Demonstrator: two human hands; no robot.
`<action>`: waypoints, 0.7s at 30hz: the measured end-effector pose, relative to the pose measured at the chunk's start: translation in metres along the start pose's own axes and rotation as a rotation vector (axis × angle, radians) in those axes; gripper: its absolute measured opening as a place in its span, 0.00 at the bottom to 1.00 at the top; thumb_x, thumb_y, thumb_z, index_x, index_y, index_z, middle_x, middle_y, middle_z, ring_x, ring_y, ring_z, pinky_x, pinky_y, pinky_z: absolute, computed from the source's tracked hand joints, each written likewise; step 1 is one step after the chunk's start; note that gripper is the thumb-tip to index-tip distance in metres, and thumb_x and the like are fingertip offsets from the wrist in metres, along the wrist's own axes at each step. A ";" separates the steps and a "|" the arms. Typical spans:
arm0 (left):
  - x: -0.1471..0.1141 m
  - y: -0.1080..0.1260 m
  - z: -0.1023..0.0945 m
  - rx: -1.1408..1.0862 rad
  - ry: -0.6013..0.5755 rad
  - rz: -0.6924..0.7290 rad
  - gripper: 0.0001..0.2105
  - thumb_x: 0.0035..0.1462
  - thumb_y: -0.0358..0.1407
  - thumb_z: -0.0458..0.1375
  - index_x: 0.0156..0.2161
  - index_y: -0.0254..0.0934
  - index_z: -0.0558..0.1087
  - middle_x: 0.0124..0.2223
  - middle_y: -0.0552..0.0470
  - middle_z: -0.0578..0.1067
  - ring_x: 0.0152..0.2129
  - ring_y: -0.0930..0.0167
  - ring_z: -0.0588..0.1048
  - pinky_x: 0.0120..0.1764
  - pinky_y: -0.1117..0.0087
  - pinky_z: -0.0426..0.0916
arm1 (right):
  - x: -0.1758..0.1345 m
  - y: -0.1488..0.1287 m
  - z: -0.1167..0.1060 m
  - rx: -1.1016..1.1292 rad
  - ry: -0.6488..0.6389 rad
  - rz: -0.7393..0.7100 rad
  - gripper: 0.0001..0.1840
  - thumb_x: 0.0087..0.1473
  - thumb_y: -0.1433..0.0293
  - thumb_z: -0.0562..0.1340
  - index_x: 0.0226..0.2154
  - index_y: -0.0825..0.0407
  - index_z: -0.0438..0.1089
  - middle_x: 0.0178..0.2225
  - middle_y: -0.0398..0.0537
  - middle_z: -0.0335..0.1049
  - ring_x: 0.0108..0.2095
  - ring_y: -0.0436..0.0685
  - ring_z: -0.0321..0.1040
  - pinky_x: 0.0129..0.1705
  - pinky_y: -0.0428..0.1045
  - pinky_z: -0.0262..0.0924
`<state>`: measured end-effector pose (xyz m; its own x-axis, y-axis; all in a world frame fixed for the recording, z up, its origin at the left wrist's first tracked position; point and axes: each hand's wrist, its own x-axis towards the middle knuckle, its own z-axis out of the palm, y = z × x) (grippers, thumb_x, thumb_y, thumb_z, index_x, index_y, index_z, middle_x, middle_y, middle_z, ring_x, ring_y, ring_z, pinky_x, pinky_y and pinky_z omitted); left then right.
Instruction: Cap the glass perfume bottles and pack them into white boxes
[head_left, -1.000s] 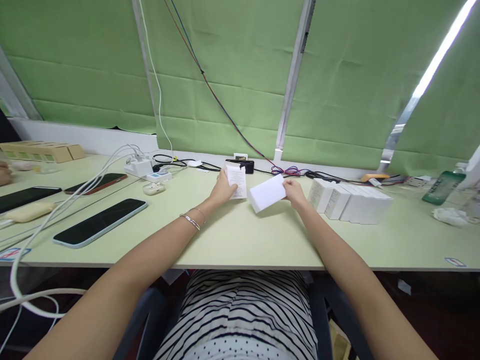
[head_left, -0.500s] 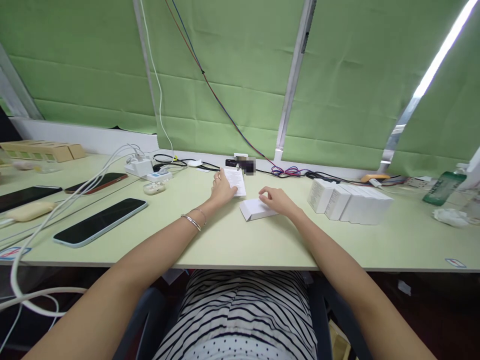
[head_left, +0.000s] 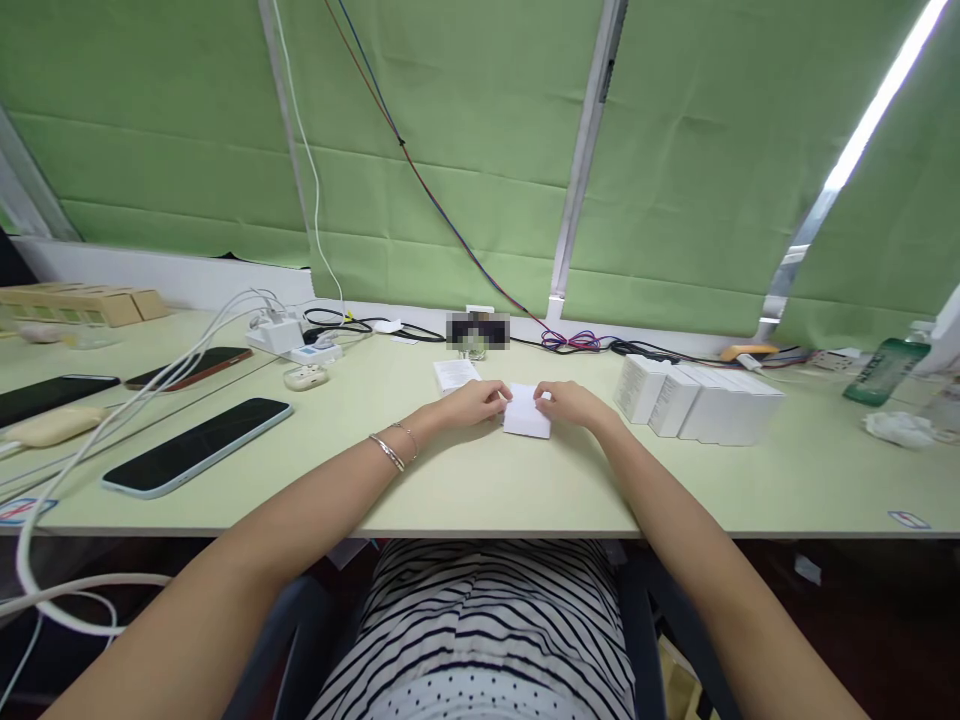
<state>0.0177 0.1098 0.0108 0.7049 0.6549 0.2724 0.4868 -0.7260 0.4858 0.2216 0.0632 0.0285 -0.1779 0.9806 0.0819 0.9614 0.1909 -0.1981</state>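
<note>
A small white box (head_left: 527, 413) is held between my two hands above the middle of the table. The fingers of my left hand (head_left: 477, 402) close on its left edge, and a bracelet and bangle sit at that wrist. At its right edge, the bent fingers of my right hand (head_left: 568, 402) grip it. Just behind my left hand, a white printed leaflet (head_left: 455, 375) lies flat on the table, untouched. To the right of my right hand stands a row of white boxes (head_left: 697, 402), with small print on the ends of some.
A phone (head_left: 199, 447) lies at the left near a white earbud case (head_left: 305, 377). White cables and a power strip (head_left: 277, 332) are behind them. Black cables run along the back edge. A green bottle (head_left: 889, 370) and crumpled tissue (head_left: 898, 429) are at far right.
My left hand has let go of the printed leaflet, which now lies on the table. It has moved right and down to the white box, now turned and gripped by both hands.
</note>
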 end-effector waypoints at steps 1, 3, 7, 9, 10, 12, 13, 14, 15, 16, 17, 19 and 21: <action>-0.001 0.001 0.000 -0.008 -0.030 0.020 0.13 0.52 0.36 0.50 0.41 0.38 0.71 0.30 0.54 0.75 0.28 0.70 0.72 0.31 0.72 0.64 | 0.000 0.001 0.000 -0.001 -0.008 0.017 0.16 0.55 0.62 0.51 0.43 0.50 0.66 0.39 0.53 0.71 0.38 0.59 0.67 0.34 0.49 0.56; -0.001 0.002 0.000 -0.019 -0.056 0.045 0.12 0.52 0.35 0.49 0.40 0.38 0.71 0.29 0.55 0.74 0.27 0.70 0.72 0.31 0.72 0.64 | 0.000 0.002 0.000 0.006 -0.039 0.039 0.22 0.54 0.55 0.50 0.44 0.51 0.64 0.39 0.55 0.71 0.37 0.61 0.67 0.34 0.50 0.57; 0.001 -0.003 0.000 -0.023 0.015 0.032 0.12 0.51 0.34 0.48 0.41 0.36 0.69 0.33 0.52 0.74 0.30 0.68 0.71 0.34 0.69 0.64 | -0.002 -0.006 0.005 -0.035 -0.051 0.089 0.38 0.47 0.40 0.45 0.45 0.53 0.60 0.44 0.62 0.66 0.40 0.66 0.66 0.35 0.54 0.58; 0.002 -0.007 0.000 -0.039 0.012 0.036 0.12 0.50 0.33 0.49 0.41 0.36 0.67 0.35 0.51 0.74 0.31 0.68 0.71 0.35 0.68 0.64 | -0.003 -0.011 0.010 -0.086 -0.012 0.086 0.41 0.45 0.38 0.44 0.46 0.54 0.59 0.46 0.64 0.64 0.44 0.70 0.63 0.38 0.57 0.58; 0.001 -0.008 0.000 -0.055 -0.011 0.047 0.12 0.50 0.31 0.49 0.40 0.36 0.67 0.35 0.51 0.74 0.32 0.68 0.72 0.36 0.68 0.65 | -0.002 -0.013 0.013 -0.110 0.008 0.076 0.42 0.45 0.38 0.44 0.46 0.55 0.59 0.46 0.65 0.64 0.45 0.71 0.62 0.39 0.57 0.57; 0.000 -0.008 0.000 -0.093 -0.078 0.081 0.13 0.48 0.27 0.49 0.40 0.37 0.66 0.36 0.52 0.75 0.34 0.70 0.73 0.38 0.69 0.66 | -0.001 -0.017 0.018 -0.146 0.041 0.059 0.42 0.44 0.38 0.46 0.46 0.57 0.58 0.45 0.67 0.64 0.46 0.72 0.60 0.41 0.59 0.56; 0.000 -0.007 0.000 -0.110 -0.110 0.098 0.14 0.46 0.26 0.48 0.39 0.37 0.67 0.36 0.53 0.76 0.35 0.71 0.73 0.39 0.70 0.66 | -0.001 -0.017 0.019 -0.156 0.054 0.052 0.42 0.44 0.39 0.48 0.45 0.57 0.58 0.44 0.67 0.64 0.46 0.72 0.60 0.42 0.59 0.55; 0.000 -0.006 0.001 -0.123 -0.133 0.112 0.14 0.45 0.24 0.48 0.39 0.38 0.67 0.36 0.54 0.76 0.35 0.71 0.73 0.39 0.70 0.66 | 0.000 -0.018 0.020 -0.160 0.063 0.043 0.41 0.43 0.40 0.50 0.45 0.58 0.58 0.44 0.67 0.64 0.46 0.72 0.60 0.42 0.59 0.55; 0.000 -0.006 0.001 -0.130 -0.141 0.120 0.14 0.45 0.24 0.47 0.38 0.37 0.67 0.36 0.54 0.76 0.35 0.72 0.73 0.39 0.70 0.66 | 0.001 -0.017 0.020 -0.155 0.063 0.031 0.39 0.43 0.42 0.52 0.45 0.58 0.58 0.44 0.66 0.64 0.46 0.72 0.60 0.42 0.59 0.55; 0.001 -0.005 0.001 -0.130 -0.133 0.123 0.14 0.45 0.24 0.47 0.36 0.37 0.68 0.35 0.54 0.76 0.34 0.71 0.73 0.39 0.70 0.66 | 0.001 -0.016 0.019 -0.141 0.051 0.013 0.38 0.42 0.44 0.55 0.45 0.57 0.58 0.45 0.65 0.64 0.46 0.71 0.60 0.42 0.58 0.55; 0.001 -0.004 0.001 -0.124 -0.109 0.119 0.13 0.45 0.24 0.46 0.35 0.37 0.68 0.35 0.53 0.76 0.34 0.71 0.73 0.39 0.69 0.66 | 0.001 -0.015 0.018 -0.116 0.028 -0.009 0.36 0.42 0.48 0.58 0.46 0.56 0.57 0.45 0.63 0.64 0.46 0.70 0.60 0.41 0.57 0.56; 0.003 -0.004 0.000 -0.104 -0.029 0.103 0.12 0.47 0.26 0.46 0.36 0.36 0.68 0.36 0.50 0.74 0.35 0.69 0.73 0.40 0.66 0.66 | 0.002 -0.011 0.014 -0.041 -0.046 -0.070 0.34 0.40 0.54 0.62 0.48 0.53 0.56 0.46 0.58 0.63 0.46 0.68 0.60 0.41 0.55 0.57; 0.003 -0.005 -0.002 -0.083 0.045 0.093 0.13 0.49 0.29 0.48 0.41 0.37 0.67 0.43 0.47 0.72 0.41 0.66 0.70 0.43 0.63 0.64 | 0.004 -0.006 0.011 0.050 -0.127 -0.155 0.36 0.39 0.60 0.63 0.51 0.51 0.54 0.48 0.54 0.62 0.47 0.64 0.59 0.42 0.53 0.57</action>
<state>0.0165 0.1157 0.0111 0.7200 0.5959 0.3557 0.3750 -0.7653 0.5231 0.2127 0.0662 0.0190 -0.3508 0.9364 -0.0077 0.9094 0.3387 -0.2416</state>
